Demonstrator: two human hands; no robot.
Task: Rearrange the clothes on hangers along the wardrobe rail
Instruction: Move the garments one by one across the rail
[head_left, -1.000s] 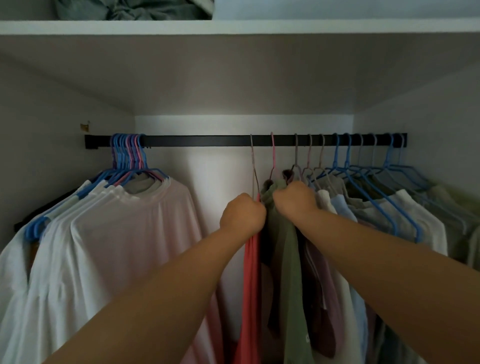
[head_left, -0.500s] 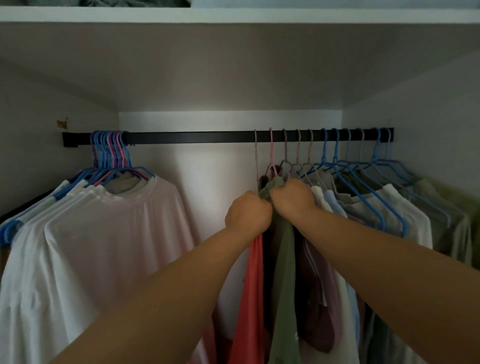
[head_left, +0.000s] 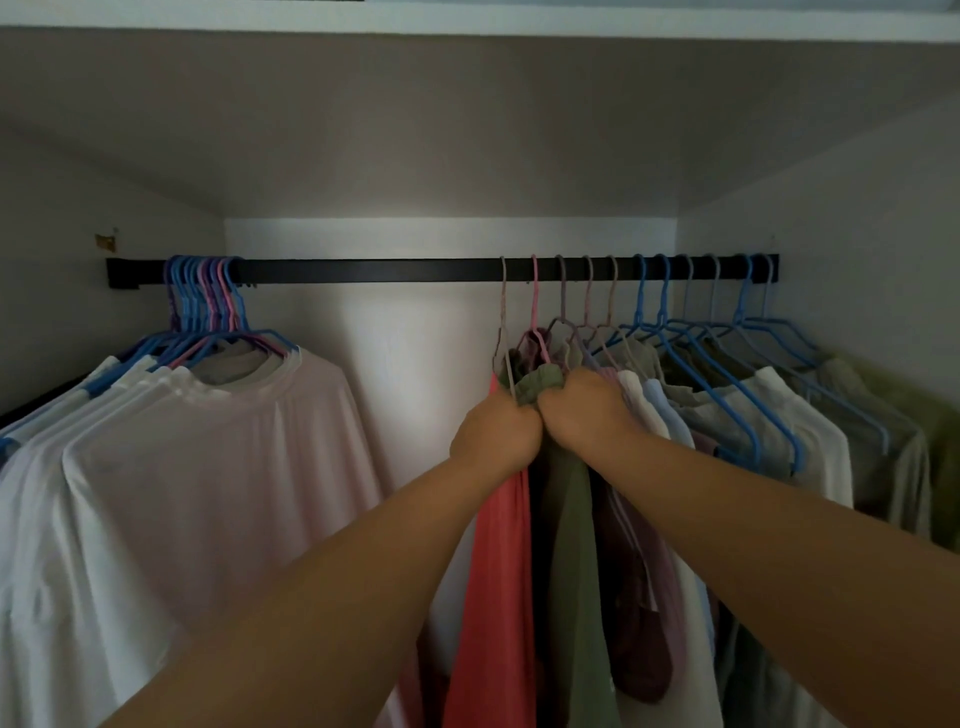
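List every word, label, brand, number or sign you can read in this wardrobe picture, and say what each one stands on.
None: no readable text shows anywhere.
The small brownish scrap on the left wall above the rail is too small and dim to tell whether it bears writing.
The pale pink shirt, the coral garment and the green garment show no visible tags or prints.
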